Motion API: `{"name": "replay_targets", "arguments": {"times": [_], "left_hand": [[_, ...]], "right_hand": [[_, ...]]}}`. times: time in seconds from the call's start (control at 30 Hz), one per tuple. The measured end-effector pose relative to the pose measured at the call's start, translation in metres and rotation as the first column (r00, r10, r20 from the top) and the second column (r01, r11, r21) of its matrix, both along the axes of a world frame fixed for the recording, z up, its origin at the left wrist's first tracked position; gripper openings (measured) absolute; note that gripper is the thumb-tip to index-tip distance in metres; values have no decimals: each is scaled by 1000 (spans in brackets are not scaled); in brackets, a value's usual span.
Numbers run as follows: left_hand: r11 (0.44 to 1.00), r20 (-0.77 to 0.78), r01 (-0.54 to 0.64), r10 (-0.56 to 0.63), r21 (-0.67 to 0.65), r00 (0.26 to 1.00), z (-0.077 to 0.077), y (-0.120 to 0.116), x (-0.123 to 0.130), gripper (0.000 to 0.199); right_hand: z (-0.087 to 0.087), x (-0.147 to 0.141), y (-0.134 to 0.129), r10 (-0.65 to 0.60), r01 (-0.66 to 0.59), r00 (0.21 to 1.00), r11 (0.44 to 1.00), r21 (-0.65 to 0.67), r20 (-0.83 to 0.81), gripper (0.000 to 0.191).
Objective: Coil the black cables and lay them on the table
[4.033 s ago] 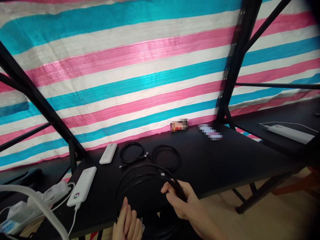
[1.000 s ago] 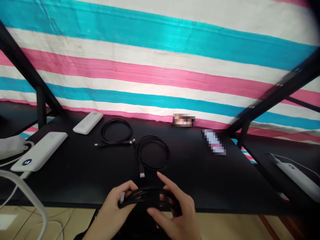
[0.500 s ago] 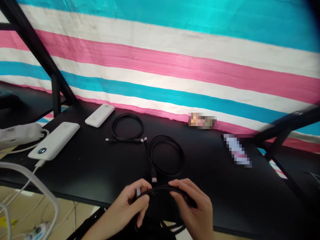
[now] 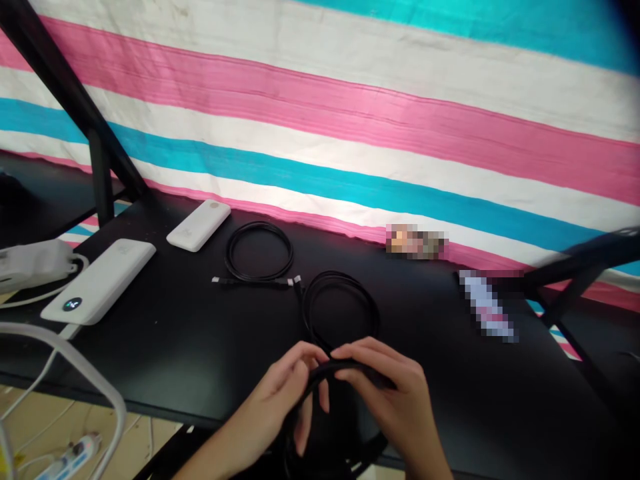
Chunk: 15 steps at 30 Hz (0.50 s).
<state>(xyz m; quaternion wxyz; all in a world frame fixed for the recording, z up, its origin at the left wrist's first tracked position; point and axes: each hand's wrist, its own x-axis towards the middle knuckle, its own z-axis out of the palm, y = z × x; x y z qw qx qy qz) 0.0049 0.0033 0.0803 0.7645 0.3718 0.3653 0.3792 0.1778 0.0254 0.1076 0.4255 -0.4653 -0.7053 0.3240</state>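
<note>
A looped black cable (image 4: 327,367) is held in both hands over the front edge of the black table, its lower loop hanging below. My left hand (image 4: 283,390) has its fingers curled round the loop's left side. With thumb and fingertips, my right hand (image 4: 395,383) pinches the top of the loop, close to the left fingertips. Just beyond the hands lies a coiled black cable (image 4: 307,313), partly covered by the fingers. Farther back is another coiled black cable (image 4: 256,279), with silver plugs at its ends.
Two white power banks, one (image 4: 103,283) with a lit display and cord, the other (image 4: 199,225) behind it, lie on the table (image 4: 200,353). A white adapter (image 4: 37,263) and thick white cable (image 4: 95,373) are left. Two blurred items and a striped sheet (image 4: 325,120) stand behind.
My left hand has moved right and up along the cable, closer to my right hand. The metal plug beside my left fingers no longer shows. The camera view has shifted slightly.
</note>
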Motion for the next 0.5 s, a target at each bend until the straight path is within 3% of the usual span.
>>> {"name": "replay_targets", "arguments": {"times": [0.1,0.2,0.27,0.33,0.4,0.5], "left_hand": [[995,-102,-62,70,83,992,9,14,9,28],[960,32,-278,278,25,960,16,37,15,30],[893,177,-446,448,-50,876,18,54,18,30],[836,237,-540,546,-95,803,16,67,24,34],[823,196,-553,567,-126,800,9,75,32,35],[826,39,-550,558,-124,829,-5,76,45,19]], "right_hand": [[10,-2,17,-99,98,995,994,46,28,9],[10,5,37,-284,282,958,958,44,34,16],[1,12,50,-359,358,933,933,-37,-23,29],[-15,20,62,-359,343,928,926,-156,-96,40],[-33,27,71,-378,348,920,908,-233,-102,46],[-54,37,78,-455,434,891,861,-267,-18,53]]}}
